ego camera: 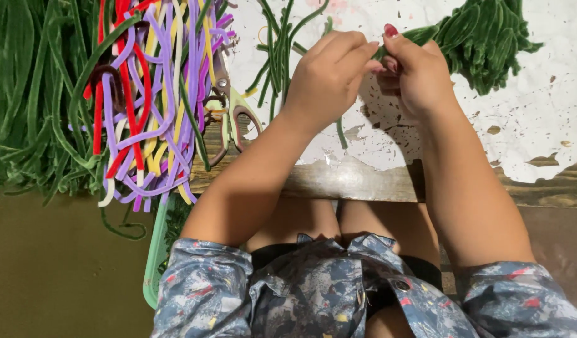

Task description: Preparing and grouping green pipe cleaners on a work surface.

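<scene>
Nearest to the camera is the person's lap, a patterned blue shirt [313, 294] with both sleeves pushed up and bare knees under the edge of a worn wooden table [351, 181] whose white paint is flaking. From there both forearms run up and away onto the tabletop, converging. The left hand [326, 78] is curled, its fingers bent over and pinching the near end of a green stem [420, 34]; the right hand [416, 72], nails painted red, is closed around the same stem just beside it, so the two hands touch around the one piece. The stem lies between them and runs off to the upper right, its long axis pointing toward a green heap [485, 37] at the far right of the table; the right hand sits nearer that heap. Left of the hands, a few loose green strands [276, 50] lie roughly upright on the white surface. Further left, green-handled scissors [232, 116] rest beside a tangle of purple, red, yellow and white cords [151, 100], and beyond that a mass of green fibres [25, 94] fills the far left.
</scene>
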